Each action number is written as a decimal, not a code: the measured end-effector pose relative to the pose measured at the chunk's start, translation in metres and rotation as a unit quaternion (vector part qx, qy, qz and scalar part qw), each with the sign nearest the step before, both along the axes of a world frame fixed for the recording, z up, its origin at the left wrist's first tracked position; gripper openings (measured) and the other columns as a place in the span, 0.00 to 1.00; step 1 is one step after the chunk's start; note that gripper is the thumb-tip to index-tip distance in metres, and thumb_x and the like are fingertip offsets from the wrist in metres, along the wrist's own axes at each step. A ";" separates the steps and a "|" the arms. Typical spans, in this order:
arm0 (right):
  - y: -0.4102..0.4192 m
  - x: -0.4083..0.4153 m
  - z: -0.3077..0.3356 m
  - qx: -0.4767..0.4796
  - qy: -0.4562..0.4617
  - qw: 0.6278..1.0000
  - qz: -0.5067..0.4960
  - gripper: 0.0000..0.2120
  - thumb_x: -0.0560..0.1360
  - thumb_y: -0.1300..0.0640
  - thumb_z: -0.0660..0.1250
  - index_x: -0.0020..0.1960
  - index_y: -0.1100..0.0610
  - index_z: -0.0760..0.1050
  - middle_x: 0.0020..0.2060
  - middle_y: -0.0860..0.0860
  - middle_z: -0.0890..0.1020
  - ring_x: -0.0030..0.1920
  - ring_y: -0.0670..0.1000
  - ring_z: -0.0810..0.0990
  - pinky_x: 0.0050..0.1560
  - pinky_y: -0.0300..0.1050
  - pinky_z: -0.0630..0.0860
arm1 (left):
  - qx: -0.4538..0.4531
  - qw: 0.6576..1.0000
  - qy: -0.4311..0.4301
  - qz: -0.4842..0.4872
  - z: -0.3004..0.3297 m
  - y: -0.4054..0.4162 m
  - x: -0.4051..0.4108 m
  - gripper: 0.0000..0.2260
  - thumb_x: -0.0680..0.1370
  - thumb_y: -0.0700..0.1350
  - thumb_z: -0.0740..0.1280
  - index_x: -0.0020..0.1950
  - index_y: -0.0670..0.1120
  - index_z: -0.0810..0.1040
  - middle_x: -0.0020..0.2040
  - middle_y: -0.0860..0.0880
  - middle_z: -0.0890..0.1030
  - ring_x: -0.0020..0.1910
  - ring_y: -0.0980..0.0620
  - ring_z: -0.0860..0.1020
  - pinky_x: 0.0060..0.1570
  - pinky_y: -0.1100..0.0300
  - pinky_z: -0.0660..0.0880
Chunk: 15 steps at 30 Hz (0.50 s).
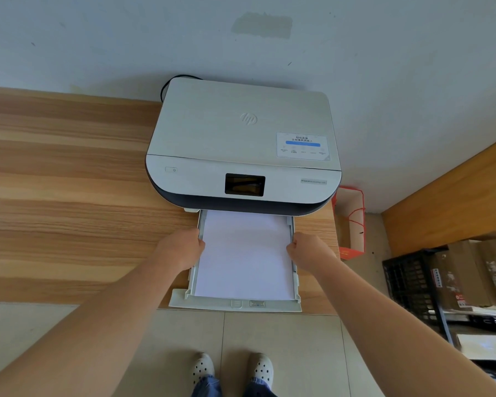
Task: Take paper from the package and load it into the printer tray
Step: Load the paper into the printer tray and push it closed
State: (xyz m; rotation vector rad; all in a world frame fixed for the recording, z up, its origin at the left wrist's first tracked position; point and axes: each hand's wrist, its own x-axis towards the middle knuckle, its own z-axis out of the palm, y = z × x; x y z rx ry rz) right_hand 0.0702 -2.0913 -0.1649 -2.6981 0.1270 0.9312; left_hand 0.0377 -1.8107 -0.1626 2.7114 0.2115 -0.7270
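Paper [244, 253] fills the pulled-out tray [235, 305]; left hand [181, 247] and right hand [309, 250], fingers curled, grip its side rails.

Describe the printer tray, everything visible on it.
The printer tray is pale grey plastic, pulled out from under the printer and overhanging the wooden desk edge. A flat stack of white paper fills it. The left hand and right hand touch its side rails.

One head-worn wide-angle view, looking steeply down and forward from close above the printer [242, 144], tabletop [69, 181] and floor [284, 353].
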 end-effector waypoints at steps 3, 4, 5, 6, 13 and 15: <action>0.001 0.002 0.000 -0.003 0.005 1.000 0.001 0.06 0.75 0.57 0.53 0.46 0.55 0.69 0.37 0.52 0.73 0.36 0.52 0.73 0.37 0.46 0.71 | 0.000 1.000 0.003 -0.003 0.000 0.000 0.002 0.10 0.81 0.46 0.55 0.42 0.47 0.70 0.38 0.49 0.76 0.34 0.54 0.72 0.31 0.60 0.65; 0.000 0.002 0.001 -0.005 0.005 1.000 0.002 0.06 0.75 0.57 0.53 0.46 0.55 0.69 0.37 0.52 0.73 0.37 0.52 0.73 0.37 0.46 0.71 | -0.003 1.000 0.006 -0.001 0.000 0.000 0.002 0.10 0.81 0.46 0.55 0.41 0.47 0.70 0.38 0.49 0.76 0.34 0.54 0.72 0.31 0.60 0.65; 0.001 0.002 0.000 -0.007 0.004 1.000 0.002 0.06 0.75 0.57 0.54 0.46 0.55 0.69 0.37 0.52 0.73 0.37 0.53 0.73 0.37 0.46 0.71 | -0.007 1.000 0.008 0.001 -0.001 0.000 0.003 0.11 0.81 0.46 0.55 0.40 0.48 0.70 0.38 0.48 0.76 0.34 0.54 0.72 0.31 0.60 0.65; 0.001 0.002 0.000 -0.008 0.004 1.000 0.001 0.06 0.75 0.57 0.54 0.45 0.55 0.69 0.37 0.52 0.73 0.37 0.53 0.73 0.37 0.46 0.72 | -0.010 1.000 0.010 0.002 -0.001 0.000 0.004 0.11 0.81 0.46 0.56 0.40 0.48 0.70 0.38 0.48 0.76 0.34 0.54 0.72 0.31 0.60 0.65; 0.006 0.001 -0.001 -0.013 0.004 1.000 -0.007 0.06 0.75 0.56 0.54 0.46 0.55 0.69 0.39 0.53 0.75 0.40 0.56 0.77 0.42 0.49 0.76 | -0.010 1.000 0.008 0.000 -0.005 0.000 0.004 0.10 0.79 0.45 0.55 0.42 0.45 0.71 0.37 0.48 0.74 0.33 0.53 0.71 0.30 0.59 0.65; 0.005 0.000 -0.002 -0.009 0.002 1.000 -0.006 0.06 0.75 0.57 0.54 0.44 0.54 0.69 0.37 0.53 0.74 0.39 0.55 0.76 0.40 0.48 0.75 | -0.012 1.000 0.006 -0.004 -0.005 0.001 0.004 0.10 0.79 0.45 0.55 0.40 0.46 0.70 0.37 0.48 0.75 0.33 0.53 0.71 0.31 0.59 0.65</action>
